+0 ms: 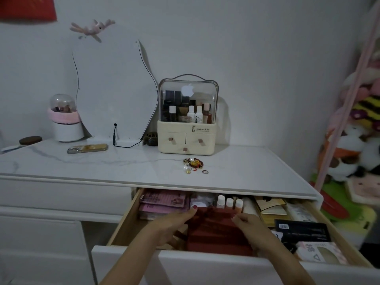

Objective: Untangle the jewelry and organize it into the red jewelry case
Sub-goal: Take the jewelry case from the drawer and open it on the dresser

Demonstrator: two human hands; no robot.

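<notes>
Two hands, left hand and right hand, fingers curled round the dark red rectangular jewelry case in the open wooden drawer; tangled bead-and-pearl jewelry lies at 12 o'clock on the white marble tabletop.

Dark red rectangular jewelry case between both hands, in pale wood drawer. Pink printed packets left of left hand. Black flat box right of right hand. Beyond hands: gold, red and pearl-white jewelry pile on white grey-veined marble tabletop; cream plastic cosmetics organizer.
</notes>
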